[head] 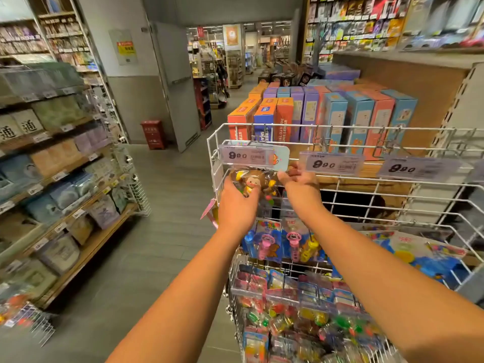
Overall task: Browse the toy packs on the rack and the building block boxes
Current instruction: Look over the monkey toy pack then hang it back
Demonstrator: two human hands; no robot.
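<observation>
Hands are both up at the top left corner of the white wire rack (264, 125). A monkey pack (252, 182) hangs there on a hook, just under the left price tag (245, 155). The left hand (237, 203) cups the pack from below, with its fingers curled round the clear bag. The right hand (301, 186) pinches the bag's right edge, near its top, with fingertips pressed together.

To look at it well, I think the left hand should only hold the weight and not squeeze, since the bag is thin and crinkly. The right hand can tip the pack toward the eyes. If it must come off, slide the card straight along the hook, so the hole does not tear.

More packs (272, 242) hang lower on the rack. The block boxes (309, 111) stand in rows behind its top edge, not yet touched.
</observation>
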